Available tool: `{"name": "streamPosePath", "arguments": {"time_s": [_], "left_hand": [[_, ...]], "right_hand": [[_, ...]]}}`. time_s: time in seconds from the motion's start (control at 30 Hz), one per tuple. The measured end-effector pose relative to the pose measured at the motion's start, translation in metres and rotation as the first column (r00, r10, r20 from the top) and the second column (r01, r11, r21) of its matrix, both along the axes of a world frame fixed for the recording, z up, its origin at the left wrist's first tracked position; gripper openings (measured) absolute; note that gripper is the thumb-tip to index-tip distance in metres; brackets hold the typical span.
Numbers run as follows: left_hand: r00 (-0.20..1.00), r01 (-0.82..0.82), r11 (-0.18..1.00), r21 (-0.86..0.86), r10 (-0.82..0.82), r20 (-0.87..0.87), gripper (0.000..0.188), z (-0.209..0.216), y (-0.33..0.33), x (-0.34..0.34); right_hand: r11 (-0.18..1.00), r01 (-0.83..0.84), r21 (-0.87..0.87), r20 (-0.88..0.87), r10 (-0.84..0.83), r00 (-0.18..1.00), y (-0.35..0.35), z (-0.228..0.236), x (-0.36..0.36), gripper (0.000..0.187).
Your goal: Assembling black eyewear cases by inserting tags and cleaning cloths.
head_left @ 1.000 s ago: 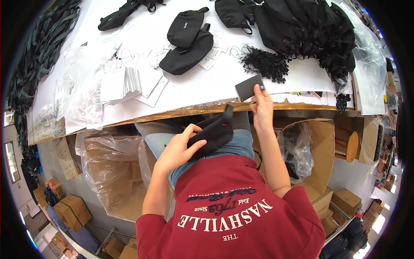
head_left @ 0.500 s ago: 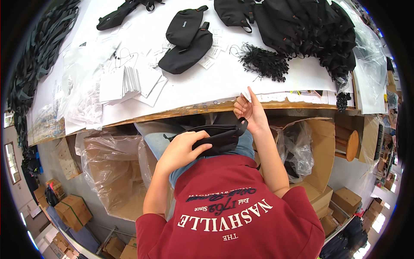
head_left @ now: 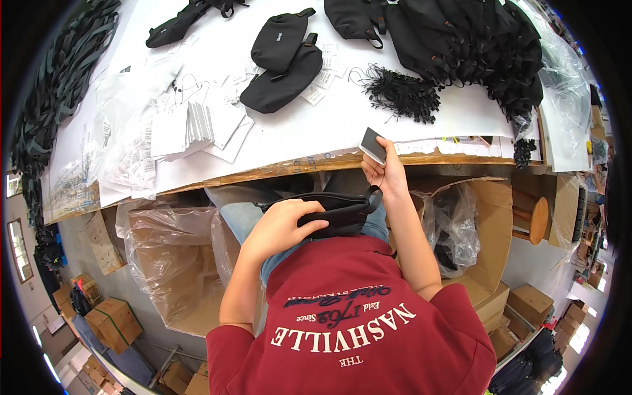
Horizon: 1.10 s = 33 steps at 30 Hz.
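Note:
My left hand grips a black zip pouch over my lap, and the pouch's top gapes open. A loop of black strap sticks up at its right end. Just above that loop, my right hand pinches a small dark hang tag with a pale edge. A thin cord seems to run from the tag down toward the pouch's loop; its lower end is hard to make out. Beyond on the white table lie two finished-looking black pouches, one overlapping the other.
A tangle of black cords lies on the table, with a heap of black pouches behind it. White cards are stacked at left. The wooden table edge crosses before me; a plastic-lined carton stands below.
My right hand has turned the tag, so its dark face now shows instead of a thin pale edge. The left hand stays on the pouch, whose opening looks wider.

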<state>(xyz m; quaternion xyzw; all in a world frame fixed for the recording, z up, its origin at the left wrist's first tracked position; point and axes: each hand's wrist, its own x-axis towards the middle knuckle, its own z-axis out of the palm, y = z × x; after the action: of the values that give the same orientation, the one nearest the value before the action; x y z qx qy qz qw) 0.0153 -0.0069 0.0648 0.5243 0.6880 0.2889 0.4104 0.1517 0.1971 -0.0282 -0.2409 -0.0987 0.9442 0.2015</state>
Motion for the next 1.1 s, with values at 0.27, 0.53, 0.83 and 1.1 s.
{"name": "streamPosePath", "arguments": {"time_s": [0.27,0.53,0.83,1.1], "left_hand": [[0.978,-0.075,0.996,-0.041,0.081,0.192,0.028,-0.001,-0.020,-0.009],[0.979,-0.071,0.997,0.024,0.074,-0.188,0.017,0.007,-0.010,-0.004],[0.969,0.153,0.929,0.336,-0.074,-0.237,0.016,-0.002,0.007,0.001],[0.992,0.112,0.967,0.229,-0.095,-0.085,0.013,-0.023,0.002,-0.001]], "right_hand": [[0.754,0.134,0.643,0.313,-0.419,0.852,0.008,0.021,0.006,0.014],[0.247,-0.322,0.914,0.393,-0.335,0.857,-0.003,0.069,0.016,0.022],[-0.582,-0.606,0.543,0.753,0.017,0.658,-0.037,0.079,0.002,0.019],[-0.224,-0.693,0.685,0.727,0.263,0.634,-0.022,0.066,0.022,0.017]]}}
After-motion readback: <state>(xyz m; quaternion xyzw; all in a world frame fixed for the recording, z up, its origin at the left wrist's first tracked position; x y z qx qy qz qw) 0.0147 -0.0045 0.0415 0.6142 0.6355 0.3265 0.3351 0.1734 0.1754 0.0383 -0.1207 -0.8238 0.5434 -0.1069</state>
